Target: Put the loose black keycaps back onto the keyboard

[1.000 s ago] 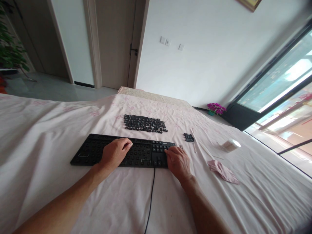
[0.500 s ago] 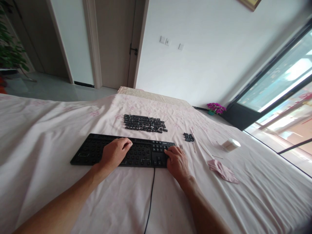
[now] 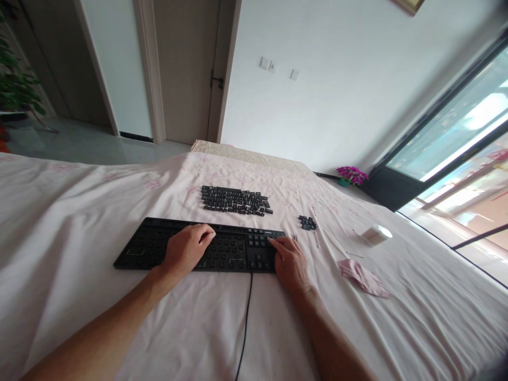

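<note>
A black keyboard (image 3: 226, 256) lies on a pale pink flowered cloth, most of its left part stripped of keycaps. Keycaps sit between that part and the right end. My left hand (image 3: 186, 246) rests on the middle of the keyboard with its fingers curled closed; what they hold, if anything, is hidden. Over the right end is my right hand (image 3: 291, 262), its index finger stretched out onto the keys there and its other fingers partly hidden. Behind the keyboard lies a large group of loose black keycaps (image 3: 234, 201). A smaller keycap group (image 3: 307, 223) is to the right.
A black cable (image 3: 246, 323) runs from the keyboard toward me. On the right are a white cylindrical container (image 3: 376, 235), a crumpled pink cloth (image 3: 364, 278) and thin white sticks (image 3: 316, 233). Purple flowers (image 3: 351, 175) stand beyond the cloth's far edge.
My right hand has shifted slightly right, its index finger now stretched out over the upper keys and its thumb drawn back. My left hand and the keyboard stay put.
</note>
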{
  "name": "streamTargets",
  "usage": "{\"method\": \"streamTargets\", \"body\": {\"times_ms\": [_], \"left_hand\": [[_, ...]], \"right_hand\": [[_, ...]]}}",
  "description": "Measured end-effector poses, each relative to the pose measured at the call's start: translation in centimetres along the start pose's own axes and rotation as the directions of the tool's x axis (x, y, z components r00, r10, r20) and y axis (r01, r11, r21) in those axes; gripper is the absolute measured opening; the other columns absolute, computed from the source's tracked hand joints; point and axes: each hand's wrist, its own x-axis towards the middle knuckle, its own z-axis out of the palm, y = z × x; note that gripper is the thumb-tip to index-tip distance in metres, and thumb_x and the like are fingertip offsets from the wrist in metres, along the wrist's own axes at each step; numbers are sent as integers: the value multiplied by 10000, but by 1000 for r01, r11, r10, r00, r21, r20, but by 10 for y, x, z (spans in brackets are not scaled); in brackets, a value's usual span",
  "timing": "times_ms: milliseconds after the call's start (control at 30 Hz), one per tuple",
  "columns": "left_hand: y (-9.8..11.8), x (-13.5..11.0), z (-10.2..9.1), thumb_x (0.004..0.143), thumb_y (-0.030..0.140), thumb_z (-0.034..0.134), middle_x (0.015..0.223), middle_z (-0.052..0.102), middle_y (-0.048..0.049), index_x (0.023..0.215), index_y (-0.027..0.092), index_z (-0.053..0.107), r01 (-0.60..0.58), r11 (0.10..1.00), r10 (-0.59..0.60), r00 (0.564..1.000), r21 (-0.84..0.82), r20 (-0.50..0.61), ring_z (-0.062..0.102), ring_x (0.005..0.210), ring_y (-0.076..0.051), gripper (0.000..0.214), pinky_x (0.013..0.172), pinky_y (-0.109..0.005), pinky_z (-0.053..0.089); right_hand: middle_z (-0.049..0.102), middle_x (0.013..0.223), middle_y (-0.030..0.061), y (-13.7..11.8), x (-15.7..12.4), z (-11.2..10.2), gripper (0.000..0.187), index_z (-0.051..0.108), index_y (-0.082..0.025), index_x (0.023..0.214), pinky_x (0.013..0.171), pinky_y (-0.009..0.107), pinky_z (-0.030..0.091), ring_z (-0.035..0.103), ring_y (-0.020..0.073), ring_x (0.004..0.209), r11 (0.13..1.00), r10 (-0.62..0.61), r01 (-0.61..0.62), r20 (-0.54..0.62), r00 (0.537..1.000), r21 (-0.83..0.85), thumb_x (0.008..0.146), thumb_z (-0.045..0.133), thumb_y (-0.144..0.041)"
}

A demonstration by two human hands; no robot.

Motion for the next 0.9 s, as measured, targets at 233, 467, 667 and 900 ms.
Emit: {"method": "streamTargets", "body": {"times_ms": [233,467,667,900], "left_hand": [[0,0,2,912,368,481,926,732,15,883,265,667,-2,1000,2,1000,13,3,655,882,-170,214,713,-249,424],[2,1,-1,915,365,478,931,736,9,890,266,670,-7,999,7,1000,35,14,656,881,-176,218,712,-252,424],[17,4,0,907,331,501,926,737,10,885,264,673,-15,1000,15,999,-15,44,659,863,-172,185,701,-248,431],[71,45,28,882,222,552,981,713,4,946,261,722,-393,911,411,888,-122,204,628,983,-155,186,867,-242,458]], "right_hand": [[657,1010,59,2,4,-2,458,721,-214,1069,891,344,446,561,208,948,999,-34,34,33,999,-7,764,446,-12],[649,1009,70,-2,4,-2,383,711,-193,1100,895,351,454,560,213,950,999,-29,30,36,999,-31,824,482,-60],[662,967,54,5,9,-4,233,724,-230,1050,841,320,473,584,194,908,999,-43,42,48,998,25,923,530,-208],[670,951,31,9,7,-4,224,727,-267,1043,777,279,454,579,177,883,998,-52,53,51,997,-17,941,533,-217]]}}
